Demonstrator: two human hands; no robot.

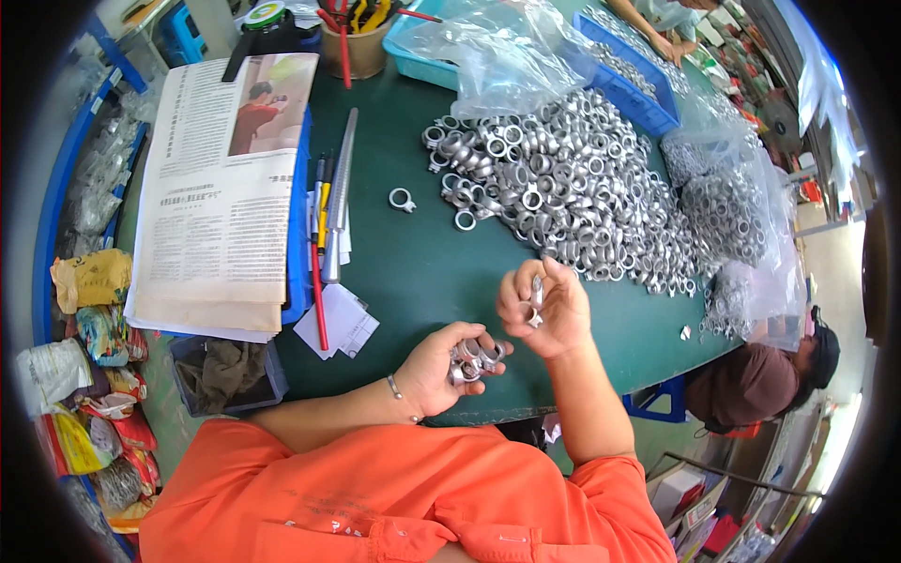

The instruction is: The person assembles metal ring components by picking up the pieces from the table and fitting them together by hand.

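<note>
Several silver metal rings lie cupped in my left hand, its fingers curled round them above the table's near edge. My right hand is raised just beyond and to the right, pinching one silver ring between thumb and fingers. Past my right hand spreads a large heap of similar metal rings, many with a small raised head. One ring lies alone to the left of the heap.
A tapered metal ring mandrel and pens lie beside a newspaper on a blue tray. Blue bins and plastic bags of rings border the heap. A pot of pliers stands at the back. Another person's hand is at the far right.
</note>
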